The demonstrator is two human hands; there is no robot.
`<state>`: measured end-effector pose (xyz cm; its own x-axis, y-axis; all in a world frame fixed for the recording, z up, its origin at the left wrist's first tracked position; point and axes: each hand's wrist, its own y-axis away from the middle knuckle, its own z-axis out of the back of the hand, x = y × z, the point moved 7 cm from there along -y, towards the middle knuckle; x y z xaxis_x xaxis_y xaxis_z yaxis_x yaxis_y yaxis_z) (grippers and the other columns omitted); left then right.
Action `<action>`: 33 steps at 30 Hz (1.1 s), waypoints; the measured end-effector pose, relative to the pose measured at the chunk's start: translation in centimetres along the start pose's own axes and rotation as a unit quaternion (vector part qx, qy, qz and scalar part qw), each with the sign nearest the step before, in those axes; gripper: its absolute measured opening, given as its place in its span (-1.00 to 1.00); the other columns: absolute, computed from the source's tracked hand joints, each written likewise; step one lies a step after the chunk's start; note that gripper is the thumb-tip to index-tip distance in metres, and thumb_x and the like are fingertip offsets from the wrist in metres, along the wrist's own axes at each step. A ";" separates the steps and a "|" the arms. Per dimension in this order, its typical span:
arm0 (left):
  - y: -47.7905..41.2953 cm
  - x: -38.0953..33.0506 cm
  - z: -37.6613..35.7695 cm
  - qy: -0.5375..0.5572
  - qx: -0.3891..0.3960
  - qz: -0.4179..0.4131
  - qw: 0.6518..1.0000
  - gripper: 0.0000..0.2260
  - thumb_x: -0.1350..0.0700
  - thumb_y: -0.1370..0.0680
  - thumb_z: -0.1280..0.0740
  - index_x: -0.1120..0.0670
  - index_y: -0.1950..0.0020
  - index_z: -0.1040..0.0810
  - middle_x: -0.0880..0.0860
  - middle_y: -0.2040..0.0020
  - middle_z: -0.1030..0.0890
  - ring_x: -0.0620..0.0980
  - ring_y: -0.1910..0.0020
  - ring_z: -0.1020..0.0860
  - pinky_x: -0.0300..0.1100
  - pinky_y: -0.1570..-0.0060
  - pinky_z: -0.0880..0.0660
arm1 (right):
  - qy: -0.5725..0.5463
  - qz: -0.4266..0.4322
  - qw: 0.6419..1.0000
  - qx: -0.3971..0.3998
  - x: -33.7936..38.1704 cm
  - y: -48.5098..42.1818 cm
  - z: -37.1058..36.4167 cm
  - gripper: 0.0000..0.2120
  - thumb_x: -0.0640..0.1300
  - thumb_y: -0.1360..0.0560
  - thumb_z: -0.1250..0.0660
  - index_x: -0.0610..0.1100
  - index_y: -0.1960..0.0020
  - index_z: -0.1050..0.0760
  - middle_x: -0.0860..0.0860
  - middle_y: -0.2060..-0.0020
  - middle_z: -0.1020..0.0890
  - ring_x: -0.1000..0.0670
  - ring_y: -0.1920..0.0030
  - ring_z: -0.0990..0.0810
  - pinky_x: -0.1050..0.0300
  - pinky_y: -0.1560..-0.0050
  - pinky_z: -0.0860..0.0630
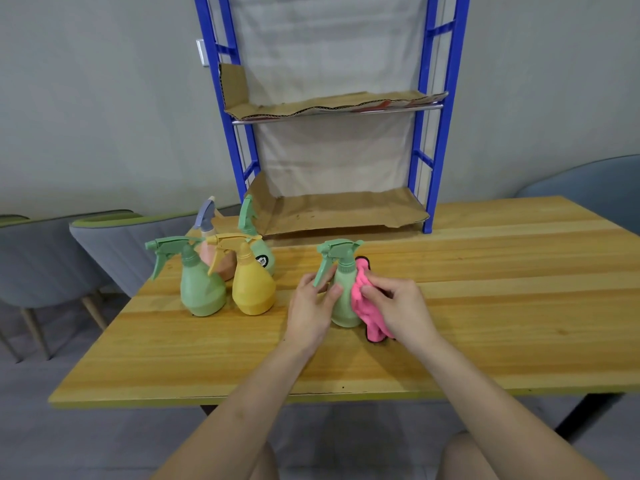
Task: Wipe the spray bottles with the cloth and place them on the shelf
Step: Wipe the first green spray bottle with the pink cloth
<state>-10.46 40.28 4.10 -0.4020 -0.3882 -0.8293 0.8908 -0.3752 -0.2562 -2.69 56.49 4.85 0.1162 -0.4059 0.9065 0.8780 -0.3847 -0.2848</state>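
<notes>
**Current state.** My left hand [310,306] grips the pale green plastic spray bottle [343,303], fingers [335,292] curled round its body just below the trigger lever. My right hand [398,306] pinches the bunched pink cloth [362,301] and presses it against the bottle's 3 o'clock side. The bottle is upright near the middle of the wooden counter [485,306]. I cannot tell whether its base rests on the surface or is held just clear.

**Surroundings.** Four more spray bottles [252,289] stand grouped at 9 o'clock, apart from my left hand. The blue metal-framed shelf [429,168], lined with cardboard, stands at 12 o'clock with no bottle on it.

**Hazards, as I judge them.**
1. A left fingertip lies beside the trigger lever, so a tighter grip during wiping could fire the spray.
2. Cloth pressure from 3 o'clock pushes towards 9 o'clock, so a slack left grip would let the bottle tip or slide.
3. The upper cardboard lining looks wavy, so a bottle set there could rock and fall.
</notes>
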 end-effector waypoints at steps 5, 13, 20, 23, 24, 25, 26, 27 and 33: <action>-0.2 0.0 -0.2 0.000 0.006 -0.016 1.000 -0.56 -0.21 -0.67 -0.24 -0.13 -0.52 -0.48 -0.08 -0.49 -0.52 -0.11 -0.56 -0.31 0.05 -0.55 -0.31 | -0.032 0.007 0.999 -0.006 0.1 0.1 -0.1 -0.75 -0.18 -0.61 -0.44 -0.01 -0.27 -0.70 0.13 -0.17 -0.74 0.16 -0.17 -0.70 0.14 -0.22 -0.64; -0.2 -0.1 0.0 0.069 -0.004 0.000 0.998 -0.65 -0.08 -0.63 -0.40 -0.04 -0.38 -0.51 -0.14 -0.25 -0.62 -0.18 -0.24 -0.57 -0.01 -0.35 -0.53 | -0.039 -0.015 0.999 0.000 -0.8 0.3 -0.2 -0.72 -0.21 -0.61 -0.44 -0.01 -0.29 -0.68 0.12 -0.26 -0.70 0.18 -0.22 -0.67 0.09 -0.26 -0.64; 0.1 0.1 0.1 0.029 -0.015 -0.008 0.999 -0.57 -0.21 -0.63 -0.33 -0.10 -0.45 -0.52 -0.11 -0.26 -0.53 -0.14 -0.23 -0.55 0.07 -0.33 -0.53 | -0.011 -0.009 1.000 -0.008 -1.6 1.0 0.0 -0.77 -0.18 -0.61 -0.44 -0.01 -0.24 -0.72 0.16 -0.10 -0.76 0.17 -0.10 -0.71 0.08 -0.17 -0.66; -0.1 0.0 0.4 -0.005 -0.008 -0.011 1.000 -0.55 -0.15 -0.66 -0.29 -0.03 -0.52 -0.48 -0.08 -0.26 -0.50 -0.08 -0.25 -0.52 0.08 -0.36 -0.50 | 0.030 -0.034 0.999 0.006 -3.1 1.5 0.1 -0.73 -0.17 -0.60 -0.46 -0.02 -0.28 -0.69 0.11 -0.22 -0.72 0.19 -0.18 -0.68 0.06 -0.30 -0.61; -0.2 -0.3 0.5 -0.011 -0.005 -0.015 1.000 -0.56 -0.13 -0.67 -0.28 -0.01 -0.53 -0.48 -0.07 -0.28 -0.51 -0.06 -0.27 -0.52 0.08 -0.37 -0.49 | 0.027 -0.039 0.999 0.005 -2.9 1.4 0.1 -0.72 -0.16 -0.60 -0.46 -0.01 -0.30 -0.68 0.10 -0.26 -0.70 0.18 -0.20 -0.67 0.08 -0.31 -0.61; -0.3 -0.4 0.5 -0.015 -0.002 -0.016 1.000 -0.57 -0.10 -0.68 -0.29 0.00 -0.53 -0.47 -0.06 -0.29 -0.52 -0.05 -0.29 -0.52 0.07 -0.38 -0.48 | 0.019 -0.037 0.999 0.001 -2.3 1.2 0.0 -0.71 -0.16 -0.60 -0.46 0.00 -0.31 -0.67 0.11 -0.28 -0.68 0.18 -0.22 -0.66 0.09 -0.31 -0.61; -0.5 -0.6 0.6 -0.021 0.001 -0.020 1.000 -0.58 -0.07 -0.69 -0.29 0.01 -0.53 -0.48 -0.04 -0.30 -0.54 -0.04 -0.30 -0.53 0.06 -0.38 -0.48 | 0.007 -0.029 1.000 -0.006 -1.5 0.8 -0.1 -0.70 -0.16 -0.60 -0.46 0.00 -0.32 -0.66 0.13 -0.30 -0.67 0.18 -0.23 -0.65 0.13 -0.29 -0.61; -0.6 -0.9 0.6 -0.028 0.002 -0.024 0.999 -0.60 -0.04 -0.69 -0.30 0.00 -0.52 -0.48 -0.04 -0.31 -0.56 -0.03 -0.30 -0.54 0.06 -0.38 -0.48 | -0.010 -0.015 1.000 -0.012 -0.5 0.5 -0.2 -0.70 -0.17 -0.60 -0.45 -0.01 -0.32 -0.66 0.14 -0.30 -0.66 0.20 -0.23 -0.65 0.18 -0.26 -0.62; -0.5 -0.7 0.5 -0.027 -0.006 -0.020 0.999 -0.79 -0.03 -0.67 -0.34 -0.21 -0.29 -0.48 -0.17 -0.09 -0.67 -0.12 -0.14 -0.63 0.11 -0.22 -0.57 | -0.015 0.001 0.999 -0.034 -0.6 0.8 0.2 -0.74 -0.17 -0.60 -0.46 0.01 -0.27 -0.70 0.20 -0.12 -0.74 0.23 -0.07 -0.71 0.18 -0.09 -0.65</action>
<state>-10.76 40.36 5.06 -0.4486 -0.4184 -0.7897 0.8760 -0.3809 -0.2959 -2.00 56.60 4.10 0.1329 -0.3829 0.9142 0.8446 -0.4388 -0.3066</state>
